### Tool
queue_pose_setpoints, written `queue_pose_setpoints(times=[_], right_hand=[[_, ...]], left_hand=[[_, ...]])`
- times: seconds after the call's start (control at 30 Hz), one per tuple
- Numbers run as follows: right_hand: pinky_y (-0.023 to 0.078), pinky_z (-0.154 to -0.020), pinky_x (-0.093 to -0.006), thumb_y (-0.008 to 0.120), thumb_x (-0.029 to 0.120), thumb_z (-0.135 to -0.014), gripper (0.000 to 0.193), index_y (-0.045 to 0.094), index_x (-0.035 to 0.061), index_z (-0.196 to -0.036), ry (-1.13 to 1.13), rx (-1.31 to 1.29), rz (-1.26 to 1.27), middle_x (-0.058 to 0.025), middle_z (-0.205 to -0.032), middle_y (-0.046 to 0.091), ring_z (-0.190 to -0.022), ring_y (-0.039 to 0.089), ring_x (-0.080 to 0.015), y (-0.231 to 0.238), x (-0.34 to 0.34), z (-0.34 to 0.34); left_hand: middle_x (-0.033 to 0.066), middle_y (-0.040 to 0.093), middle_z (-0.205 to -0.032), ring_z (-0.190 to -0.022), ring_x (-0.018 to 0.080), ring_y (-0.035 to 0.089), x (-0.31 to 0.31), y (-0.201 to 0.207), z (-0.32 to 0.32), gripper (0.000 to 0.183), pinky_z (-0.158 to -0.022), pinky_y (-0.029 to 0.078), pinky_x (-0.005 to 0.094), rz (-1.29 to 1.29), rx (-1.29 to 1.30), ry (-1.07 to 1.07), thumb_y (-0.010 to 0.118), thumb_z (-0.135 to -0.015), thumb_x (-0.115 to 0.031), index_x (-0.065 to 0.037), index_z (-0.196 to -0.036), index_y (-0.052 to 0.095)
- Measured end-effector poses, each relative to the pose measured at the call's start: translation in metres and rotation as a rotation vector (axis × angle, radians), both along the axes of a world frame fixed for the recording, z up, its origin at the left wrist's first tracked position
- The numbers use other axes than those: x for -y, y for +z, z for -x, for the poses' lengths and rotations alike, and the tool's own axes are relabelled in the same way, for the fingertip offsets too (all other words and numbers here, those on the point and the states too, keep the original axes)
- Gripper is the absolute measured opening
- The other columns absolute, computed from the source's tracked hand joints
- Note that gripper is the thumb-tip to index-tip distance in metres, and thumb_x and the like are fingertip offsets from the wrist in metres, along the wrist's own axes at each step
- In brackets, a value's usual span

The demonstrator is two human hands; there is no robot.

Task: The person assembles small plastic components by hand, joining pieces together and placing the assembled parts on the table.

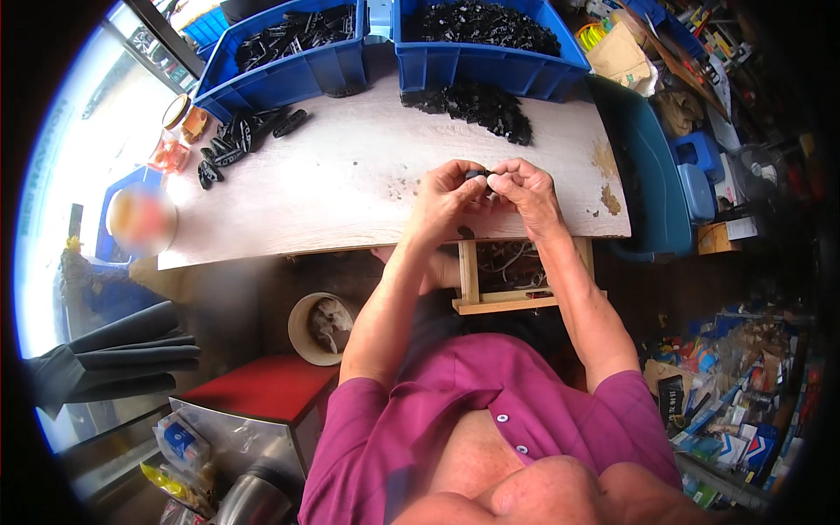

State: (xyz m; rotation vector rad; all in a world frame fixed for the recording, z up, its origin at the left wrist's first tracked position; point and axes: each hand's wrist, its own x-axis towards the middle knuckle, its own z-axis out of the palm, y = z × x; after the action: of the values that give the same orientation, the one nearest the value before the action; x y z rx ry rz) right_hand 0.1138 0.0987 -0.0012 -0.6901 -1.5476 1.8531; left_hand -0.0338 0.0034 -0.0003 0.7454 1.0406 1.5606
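Note:
Both my hands meet above the front part of the pale table (332,192). A small black plastic piece (478,174) is pinched between the fingertips of my left hand (444,194) and my right hand (530,194). Fingers cover much of it, so its exact shape cannot be made out. Beyond my hands lies a heap of small black plastic parts (477,109), in front of a blue bin (490,72) full of similar parts. Farther left, several longer black oval pieces (234,143) rest on the table near another blue bin (293,80), which holds more of them.
An open wooden drawer (503,305) juts out below the table edge. A teal tub (656,201) stands at the table's right. Jars (176,112) line the left edge. Lower left are a white bucket (302,328) and a red-topped cabinet (258,387). Clutter fills the right side.

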Motion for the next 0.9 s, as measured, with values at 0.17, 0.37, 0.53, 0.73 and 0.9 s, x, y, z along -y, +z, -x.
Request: queue_pose_setpoints(times=[0.17,0.37,0.53,0.73,0.9], right_hand=[[0.048,-0.063,-0.0204,0.071,0.009,-0.084,0.014,0.064,0.0029,-0.093,-0.025,-0.026,0.030,-0.0026,-0.074,0.065,-0.063,0.061,-0.0095,-0.006,0.000,0.000],[0.048,-0.068,-0.0198,0.068,0.008,-0.085,0.010,0.064,0.0027,-0.092,-0.058,-0.070,0.054,0.0003,-0.078,0.064,-0.068,0.058,-0.0058,-0.005,0.005,0.005],[0.047,-0.073,-0.0198,0.068,0.008,-0.085,0.011,0.063,0.0025,-0.093,-0.104,-0.089,0.020,0.0006,-0.084,0.063,-0.075,0.057,-0.0052,-0.013,0.003,0.005],[0.046,-0.075,-0.0195,0.073,0.012,-0.084,0.021,0.061,0.0026,-0.099,-0.134,-0.116,0.043,-0.0003,-0.085,0.064,-0.076,0.056,-0.0049,-0.007,0.003,0.015],[0.057,-0.065,-0.0283,0.070,0.016,-0.086,0.023,0.058,0.0031,-0.101,-0.211,-0.163,0.160,-0.0037,-0.083,0.063,-0.073,0.063,-0.0114,0.001,0.007,0.022]], left_hand=[[0.0053,0.064,-0.080,-0.070,0.0110,0.061,0.000,0.001,0.000,0.016,-0.065,0.050,0.0239,0.017,-0.024,-0.037,0.061,-0.093,-0.010,0.003,-0.102,0.060],[0.0049,0.066,-0.081,-0.071,0.0102,0.062,0.001,-0.001,0.002,0.016,-0.066,0.050,0.0240,0.021,-0.086,-0.034,0.062,-0.093,-0.011,0.002,-0.103,0.061],[0.0060,0.066,-0.083,-0.072,0.0110,0.063,-0.001,-0.007,-0.001,0.016,-0.066,0.052,0.0244,-0.023,-0.098,-0.005,0.061,-0.094,-0.011,0.002,-0.103,0.060],[0.0072,0.065,-0.084,-0.070,0.0133,0.064,-0.001,-0.018,0.011,0.013,-0.065,0.056,0.0253,0.012,0.296,-0.079,0.059,-0.094,-0.009,0.000,-0.104,0.058],[0.0069,0.066,-0.083,-0.072,0.0128,0.064,0.000,-0.022,0.000,0.019,-0.066,0.054,0.0263,-0.043,-0.046,0.173,0.062,-0.094,-0.013,-0.001,-0.108,0.060]])
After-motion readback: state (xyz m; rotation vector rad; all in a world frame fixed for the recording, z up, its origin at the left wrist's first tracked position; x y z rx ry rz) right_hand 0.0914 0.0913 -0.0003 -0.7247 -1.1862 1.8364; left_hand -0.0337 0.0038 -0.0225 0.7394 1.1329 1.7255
